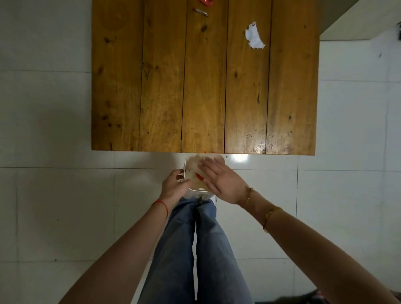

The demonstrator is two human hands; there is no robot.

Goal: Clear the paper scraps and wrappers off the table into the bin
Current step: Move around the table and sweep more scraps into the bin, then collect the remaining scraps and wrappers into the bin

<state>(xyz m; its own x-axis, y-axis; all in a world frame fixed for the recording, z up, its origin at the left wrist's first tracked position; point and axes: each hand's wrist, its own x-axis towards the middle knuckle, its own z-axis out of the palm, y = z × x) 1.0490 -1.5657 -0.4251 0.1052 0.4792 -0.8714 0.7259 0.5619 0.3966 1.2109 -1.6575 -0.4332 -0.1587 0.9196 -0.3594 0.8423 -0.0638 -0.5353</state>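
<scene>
Wooden counter [204,86], five planks counted, seen from above; three bits of litter on it, all at the far end: one torn white paper scrap [254,36] on the fourth plank from the left, one small silvery wrapper [201,12] near the middle, one red wrapper [206,1] at the top edge (mostly cut off by the frame). The two wrappers lie near each other; the paper scrap sits well apart from them, to the right.

White bin [196,173] on the tiled floor [54,173], just beside the counter's near edge, in front of the person's two jean-clad legs [195,249]; a red piece shows inside it, one counted. Left hand [173,188] grips the bin's left rim, fingers curled on it; right hand [221,181] spread flat, fingers apart, over the bin's mouth, holding nothing visible.
</scene>
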